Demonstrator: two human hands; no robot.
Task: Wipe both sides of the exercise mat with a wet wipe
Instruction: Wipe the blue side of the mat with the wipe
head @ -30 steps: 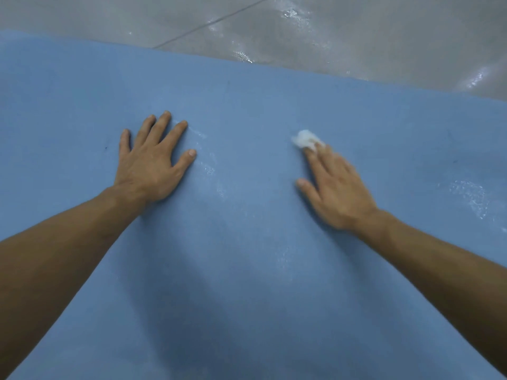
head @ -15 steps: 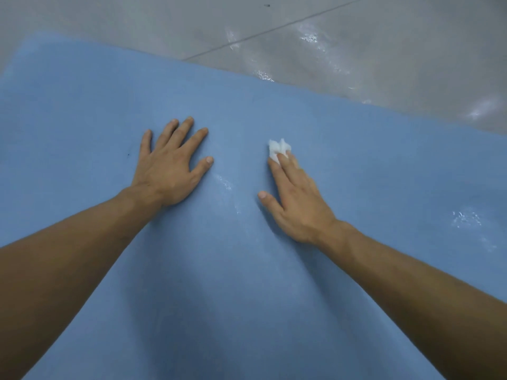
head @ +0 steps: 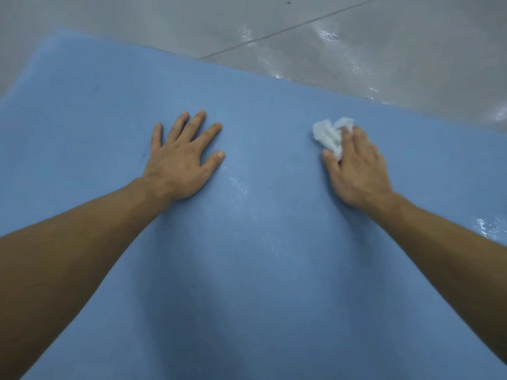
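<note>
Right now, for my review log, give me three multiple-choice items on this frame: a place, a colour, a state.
1. Where is the wet wipe? A under the fingers of the right hand; B in a bucket; C on a shelf.
2. What colour is the exercise mat? A green; B blue; C red.
3. How is the left hand? A a fist; B flat, fingers spread; C pinching a bottle.
Answers: 1 A, white wad shows beneath those fingers; 2 B, blue throughout; 3 B, palm rests on the mat.
</note>
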